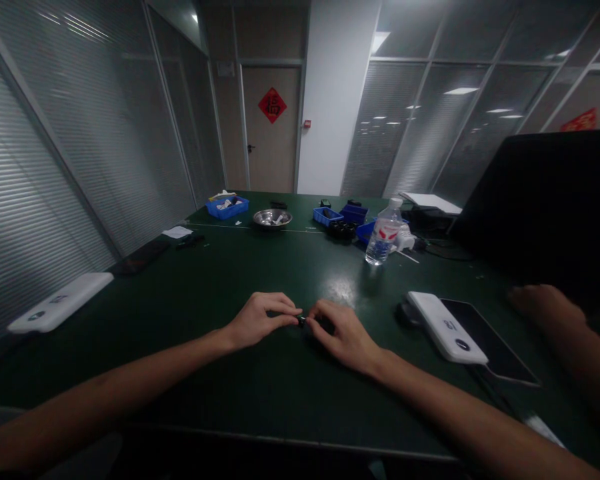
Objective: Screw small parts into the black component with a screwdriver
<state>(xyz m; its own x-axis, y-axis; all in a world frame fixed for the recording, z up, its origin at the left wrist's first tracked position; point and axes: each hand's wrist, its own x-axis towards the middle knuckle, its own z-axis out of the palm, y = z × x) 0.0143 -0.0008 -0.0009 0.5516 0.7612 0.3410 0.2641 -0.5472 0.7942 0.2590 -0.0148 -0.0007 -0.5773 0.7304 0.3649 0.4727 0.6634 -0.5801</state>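
over a dark green tabletop (260, 397), pinches a small black part (301, 321) between left hand (257, 323) and right hand (344, 337), with fingertips closed on it from either side. lies right in the grip, about equally near both hands; seems to run crosswise from one to the other, though too small and too covered to be sure of a long axis. to the right of the grip, shows a white power bank (447, 327), a dark tablet (495, 343) just beside it, and another person's hand (550, 308) farther out. well to the left, shows a second white power bank (63, 303). ahead and right, shows a clear plastic bottle (384, 235); farther ahead, a steel bowl (267, 224), a blue tray (226, 213) left of it, and lastly a closed door (275, 153).
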